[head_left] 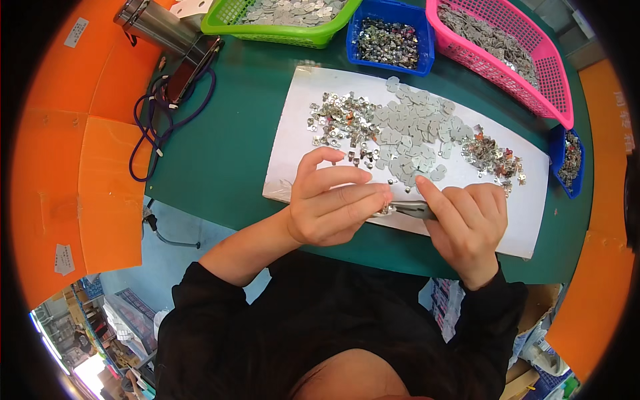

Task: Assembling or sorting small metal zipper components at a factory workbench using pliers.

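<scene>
Both hands meet over the near edge of a white board (287, 160). My right hand (470, 223) is closed round a small stack of flat grey metal plates (415, 209), its index finger stretched along the top. At the left end of that stack, my left hand (337, 200) pinches small shiny metal clips (385, 211), partly hidden by the fingertips. Just beyond the hands lies a spread of grey plates (420, 127). Small shiny clips form one pile (343, 120) on its left and another pile (492, 159) on its right.
Along the far side of the green table (233, 133) stand a green basket (320, 35), a blue bin (390, 67) and a pink basket (507, 80), all holding metal parts. A smaller blue tray (579, 190) sits at right. A dark cord (152, 133) lies at left.
</scene>
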Available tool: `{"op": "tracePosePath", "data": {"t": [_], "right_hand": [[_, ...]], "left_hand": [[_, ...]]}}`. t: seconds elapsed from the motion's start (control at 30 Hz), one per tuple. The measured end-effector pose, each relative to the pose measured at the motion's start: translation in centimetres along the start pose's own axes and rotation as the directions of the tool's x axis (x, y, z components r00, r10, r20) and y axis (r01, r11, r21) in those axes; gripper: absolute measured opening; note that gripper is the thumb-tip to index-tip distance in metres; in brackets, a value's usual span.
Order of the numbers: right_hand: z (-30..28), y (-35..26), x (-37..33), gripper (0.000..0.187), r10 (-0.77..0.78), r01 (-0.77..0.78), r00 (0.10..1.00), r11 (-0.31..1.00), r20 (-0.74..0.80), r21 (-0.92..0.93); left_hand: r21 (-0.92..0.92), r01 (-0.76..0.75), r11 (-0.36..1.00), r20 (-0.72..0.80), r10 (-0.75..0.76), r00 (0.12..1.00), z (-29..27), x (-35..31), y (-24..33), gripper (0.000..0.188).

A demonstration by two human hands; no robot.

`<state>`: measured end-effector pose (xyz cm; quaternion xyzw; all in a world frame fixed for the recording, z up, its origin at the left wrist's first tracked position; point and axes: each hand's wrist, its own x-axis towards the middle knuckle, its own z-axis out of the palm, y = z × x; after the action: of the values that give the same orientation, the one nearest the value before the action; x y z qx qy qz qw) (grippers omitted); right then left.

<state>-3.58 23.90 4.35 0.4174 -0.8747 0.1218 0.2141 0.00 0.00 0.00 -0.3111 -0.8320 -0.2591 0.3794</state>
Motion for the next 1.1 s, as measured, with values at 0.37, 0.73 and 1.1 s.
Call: {"op": "tracePosePath", "data": {"t": [0.37,0.73,1.1], "right_hand": [[-1.9,0.6,1.4,0.031,0.165,-0.656,0.744,0.361,0.647,0.662],[-0.8,0.9,1.5,0.025,0.079,-0.624,0.766,0.333,0.638,0.707],[-0.3,0.3,1.1,0.025,0.148,-0.575,0.807,0.424,0.572,0.7]], "left_hand": [[0.051,0.004,0.999,-0.041,-0.002,0.999,-0.6,0.3,-0.4,0.021],[0.029,-0.045,0.999,-0.03,0.046,0.999,-0.4,-0.1,-0.5,0.022],[-0.197,0.046,0.979,-0.014,-0.049,0.999,0.1,0.4,-0.3,0.026]]}}
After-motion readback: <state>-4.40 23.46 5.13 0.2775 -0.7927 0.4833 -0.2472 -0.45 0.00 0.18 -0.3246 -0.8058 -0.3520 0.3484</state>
